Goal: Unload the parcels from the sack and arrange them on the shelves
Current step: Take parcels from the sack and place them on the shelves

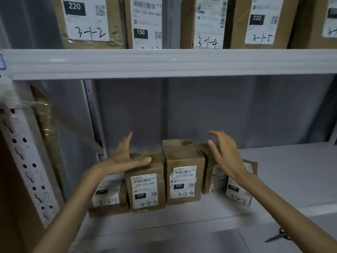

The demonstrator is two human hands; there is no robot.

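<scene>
Cardboard parcels (183, 172) stand in a row on the lower shelf (282, 161); we see our left hand (125, 157) and right hand (226, 156) spread wide, holding nothing, just above them. More labelled boxes (262, 21) fill the upper shelf (173, 63), and a perforated upright (27, 161) crowds the left side.

The left part of the lower shelf (291, 161) is filled by a tight row of parcels (183, 172); bare board is left to their right. Ample height is left above them under the upper shelf beam (173, 63). Passage leftward is blocked by the perforated upright (27, 161), and apparently by a taped cardboard piece (46, 128).
</scene>
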